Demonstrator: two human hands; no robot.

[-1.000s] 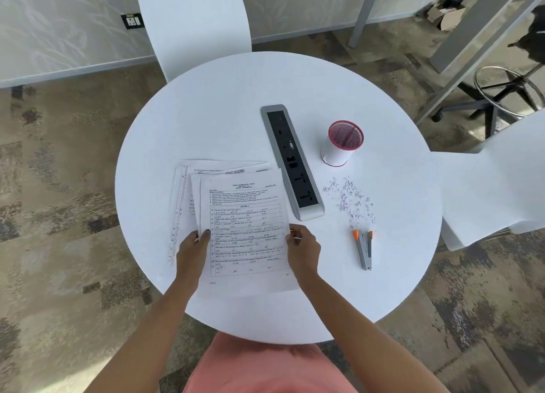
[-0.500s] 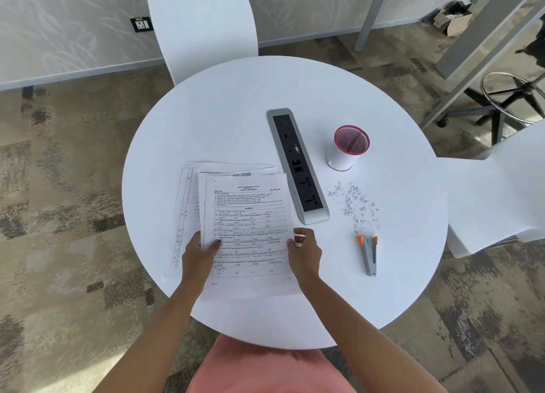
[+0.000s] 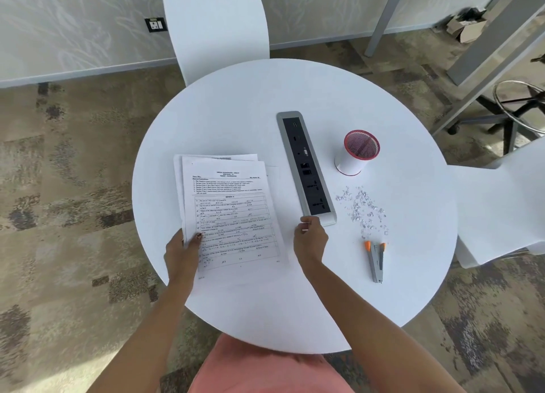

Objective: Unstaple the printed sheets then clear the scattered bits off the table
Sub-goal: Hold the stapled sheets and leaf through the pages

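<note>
Left hand (image 3: 183,251) grips the near left edge of the printed sheets (image 3: 233,215), thumb on top, the loosely squared pile lying on the left half of the round white table (image 3: 236,103). Right hand (image 3: 310,239) hovers just off the pile's right edge with fingers curled; whether it pinches anything I cannot tell. Just beyond it, the grey power strip (image 3: 305,168) runs across the table's centre. Scattered staple bits (image 3: 361,210) lie toward the right edge, a staple remover (image 3: 376,261) nearer the person, and a red-rimmed mesh cup (image 3: 356,153) farther back.
</note>
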